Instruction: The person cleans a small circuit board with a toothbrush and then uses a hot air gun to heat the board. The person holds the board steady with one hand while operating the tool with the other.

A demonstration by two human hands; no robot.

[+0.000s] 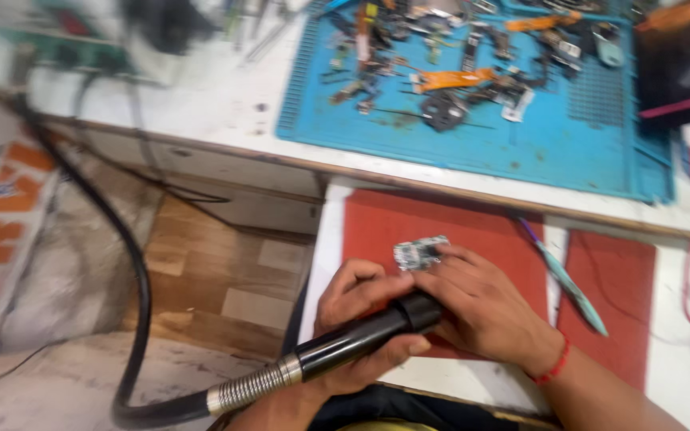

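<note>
**Board just past the nozzle, under our right fingertips**

Nearest us, our left hand (361,315) is clenched around the black wand (369,335). Its long axis runs from the ribbed metal collar at lower left up to the nozzle at upper right, and a thick black hose (133,303) loops away over the floor. Our right hand (481,303), a red thread at its wrist, lies over the nozzle end, so it is the nearer hand to the board (419,252). Its fingertips press the board's edge; whether they pinch it we cannot tell.

The board sits just beyond the nozzle on the red mat (377,219): small, pale, roughly rectangular, speckled with parts, blurred. A teal tool (569,283) lies right of it. Farther off, the white surface (225,104) carries a blue mat (569,152) strewn with parts.
</note>
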